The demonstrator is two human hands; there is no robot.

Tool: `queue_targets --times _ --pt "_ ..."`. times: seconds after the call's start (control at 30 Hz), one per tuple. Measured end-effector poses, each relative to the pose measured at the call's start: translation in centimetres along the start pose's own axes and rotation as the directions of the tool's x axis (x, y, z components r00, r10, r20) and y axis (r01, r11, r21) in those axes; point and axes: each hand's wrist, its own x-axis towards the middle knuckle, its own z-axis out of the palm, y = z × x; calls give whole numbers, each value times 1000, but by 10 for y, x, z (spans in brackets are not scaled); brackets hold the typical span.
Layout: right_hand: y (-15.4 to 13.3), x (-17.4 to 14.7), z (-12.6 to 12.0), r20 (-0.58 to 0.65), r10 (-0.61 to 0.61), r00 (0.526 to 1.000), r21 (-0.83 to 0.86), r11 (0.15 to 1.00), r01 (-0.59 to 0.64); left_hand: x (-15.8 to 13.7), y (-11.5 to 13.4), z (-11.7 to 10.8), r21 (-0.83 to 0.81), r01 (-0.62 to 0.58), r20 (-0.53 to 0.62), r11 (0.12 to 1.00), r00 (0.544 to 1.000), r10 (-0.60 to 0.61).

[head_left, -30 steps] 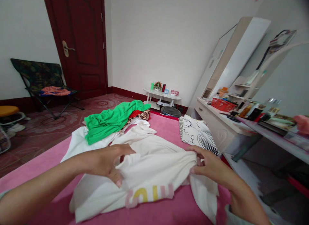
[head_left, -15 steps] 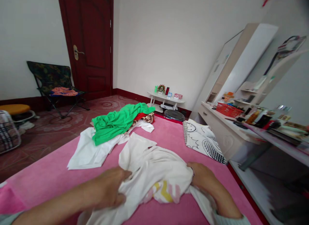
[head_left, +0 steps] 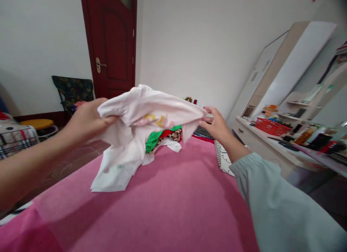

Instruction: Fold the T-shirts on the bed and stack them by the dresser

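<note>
A white shirt (head_left: 159, 104) with a yellow and pink print is stretched in the air between my two hands, blurred by motion at its lower folds. My left hand (head_left: 93, 116) is closed on one end of it. At the other end, my right hand (head_left: 215, 124) pinches the cloth between thumb and fingers. Behind and below the shirt, partly hidden, lie a green garment (head_left: 153, 140), a brown patterned cloth (head_left: 176, 135) and a white garment (head_left: 111, 179), all on the pink bedspread (head_left: 168, 201).
A folded white cloth with black drawings (head_left: 224, 160) lies at the bed's right edge. Along the right stands a dresser (head_left: 245, 133) with a red basket (head_left: 272, 126) and bottles. A folding chair (head_left: 74, 87) and a yellow stool (head_left: 36, 124) stand at left.
Both hands have risen from the bed, lifting the white shirt off the bedspread and spreading it in the air. It now covers much of the green garment from view.
</note>
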Motion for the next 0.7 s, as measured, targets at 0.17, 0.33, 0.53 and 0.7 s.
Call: queue_targets --times 0.17,0.33,0.53,0.7 --pt "87 -16 31 -22 106 994 -235 966 -108 -6 -24 91 197 -313 183 929 943 279" --pt "192 -100 -1 -47 284 958 -568 781 -259 -71 -63 179 258 -465 393 847 851 347" --pt "267 -141 -96 -317 534 784 -672 457 -583 -82 -68 187 295 -490 344 820 855 388" --pt "299 -157 -118 -302 692 656 -654 350 -671 -80 -65 187 297 -479 344 826 861 376"
